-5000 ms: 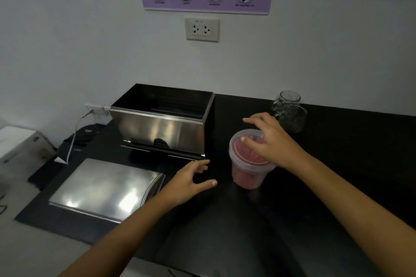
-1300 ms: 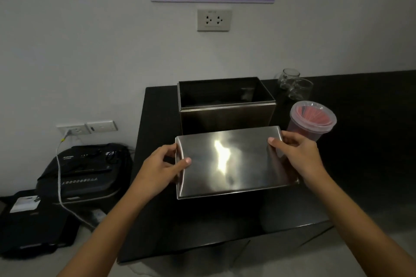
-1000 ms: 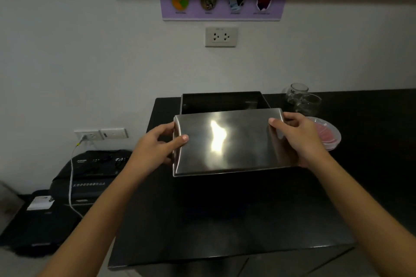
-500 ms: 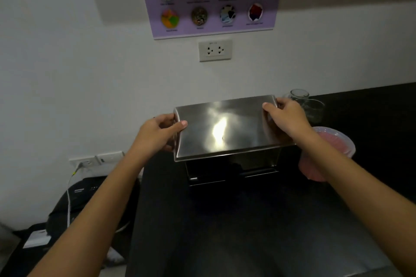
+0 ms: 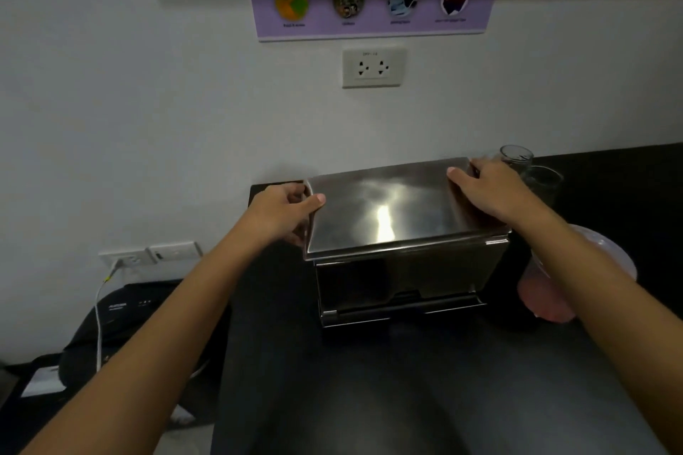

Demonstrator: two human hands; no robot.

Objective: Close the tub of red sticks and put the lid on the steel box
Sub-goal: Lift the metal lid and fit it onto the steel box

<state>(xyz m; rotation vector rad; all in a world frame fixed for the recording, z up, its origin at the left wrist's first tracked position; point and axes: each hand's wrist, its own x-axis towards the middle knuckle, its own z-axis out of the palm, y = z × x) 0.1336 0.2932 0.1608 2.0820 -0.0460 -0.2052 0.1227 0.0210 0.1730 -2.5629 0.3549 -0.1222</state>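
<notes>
The flat steel lid [image 5: 384,207] lies across the top of the steel box [image 5: 403,284], which stands on the black counter [image 5: 369,380] against the wall. My left hand [image 5: 284,214] grips the lid's left end, thumb on top. My right hand [image 5: 488,192] holds its right end the same way. The lid's front edge overhangs the box a little. The tub of red sticks [image 5: 547,292] stands to the right of the box with its clear lid on, partly hidden behind my right forearm.
Two clear glass jars [image 5: 528,170] stand at the back right, just behind my right hand. A black device [image 5: 122,314] with a white cable sits on the floor to the left of the counter. A wall socket [image 5: 372,67] is above the box.
Both hands carried the steel lid from in front of the box up over it and lowered it onto the top. The tub was closed earlier and has stayed beside the box.
</notes>
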